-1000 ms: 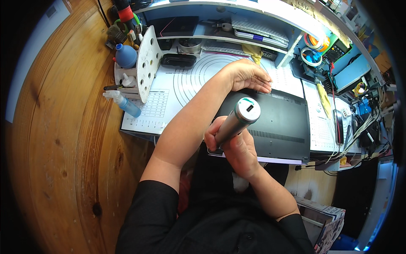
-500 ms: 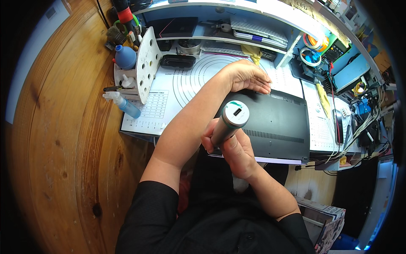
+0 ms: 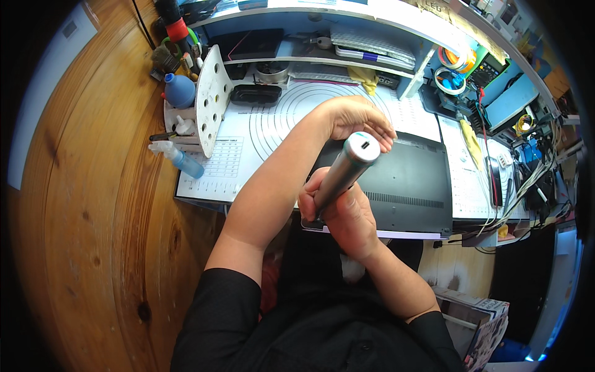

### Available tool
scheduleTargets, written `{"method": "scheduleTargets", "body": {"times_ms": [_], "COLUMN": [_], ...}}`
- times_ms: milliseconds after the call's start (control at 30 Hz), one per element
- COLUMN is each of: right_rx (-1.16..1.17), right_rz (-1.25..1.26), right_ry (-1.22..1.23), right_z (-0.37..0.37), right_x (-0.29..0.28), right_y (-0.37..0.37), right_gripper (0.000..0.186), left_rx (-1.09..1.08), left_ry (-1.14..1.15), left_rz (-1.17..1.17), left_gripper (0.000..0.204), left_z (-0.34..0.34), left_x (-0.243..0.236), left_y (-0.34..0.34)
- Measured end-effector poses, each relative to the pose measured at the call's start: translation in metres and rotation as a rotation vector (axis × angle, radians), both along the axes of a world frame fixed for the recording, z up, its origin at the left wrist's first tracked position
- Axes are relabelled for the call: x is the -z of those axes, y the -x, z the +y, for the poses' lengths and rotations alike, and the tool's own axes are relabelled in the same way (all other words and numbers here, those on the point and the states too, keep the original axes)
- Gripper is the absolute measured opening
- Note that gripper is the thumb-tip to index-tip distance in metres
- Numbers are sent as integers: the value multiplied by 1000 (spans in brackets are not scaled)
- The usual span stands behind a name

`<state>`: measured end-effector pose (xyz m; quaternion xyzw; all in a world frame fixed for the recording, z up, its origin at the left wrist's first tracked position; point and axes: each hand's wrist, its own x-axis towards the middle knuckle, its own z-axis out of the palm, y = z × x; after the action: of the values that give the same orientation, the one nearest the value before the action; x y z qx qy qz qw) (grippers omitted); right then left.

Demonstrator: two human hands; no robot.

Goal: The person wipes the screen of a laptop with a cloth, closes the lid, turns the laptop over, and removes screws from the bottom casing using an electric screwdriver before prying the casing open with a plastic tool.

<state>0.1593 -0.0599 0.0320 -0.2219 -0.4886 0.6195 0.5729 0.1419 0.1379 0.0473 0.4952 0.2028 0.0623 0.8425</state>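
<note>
My right hand (image 3: 341, 208) grips a grey metal cylindrical tool (image 3: 341, 180) with a white end cap, held at a slant over the front left of an upturned black laptop (image 3: 403, 180). The tool's lower end is hidden by my fingers. My left hand (image 3: 362, 121) arches at the laptop's back edge, holding nothing visible, its fingers loosely curved with the tips on or just above that edge. The laptop lies on a white printed mat (image 3: 266, 136).
A spray bottle (image 3: 189, 164) and a white perforated organiser (image 3: 211, 105) with brushes and tools stand left. A black tray (image 3: 254, 96) sits behind my left hand. Cables (image 3: 527, 180), electronic devices and a yellow cloth (image 3: 471, 142) crowd the right, below a long shelf (image 3: 316, 62).
The tool's top dipped left, then swung up and to the right, so it leans further. My left hand stays at the back edge. The view has shifted slightly.
</note>
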Motion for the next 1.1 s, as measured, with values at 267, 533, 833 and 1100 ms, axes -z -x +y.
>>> {"method": "scheduleTargets", "body": {"times_ms": [267, 533, 833, 1100], "right_rx": [193, 33, -15, 15], "right_rz": [243, 50, 57, 39], "right_ry": [-204, -7, -54, -69], "right_z": [22, 0, 1, 0], "right_x": [-24, -7, -2, -4], "right_y": [-46, -8, 5, 4], "right_gripper": [58, 62, 43, 42], "left_rx": [148, 118, 96, 113], "left_ry": [-92, -120, -72, -90], "left_rz": [24, 40, 64, 48], "left_gripper": [29, 31, 26, 25], "left_z": [5, 5, 1, 0], "left_x": [9, 6, 1, -1], "left_y": [5, 4, 4, 4]}}
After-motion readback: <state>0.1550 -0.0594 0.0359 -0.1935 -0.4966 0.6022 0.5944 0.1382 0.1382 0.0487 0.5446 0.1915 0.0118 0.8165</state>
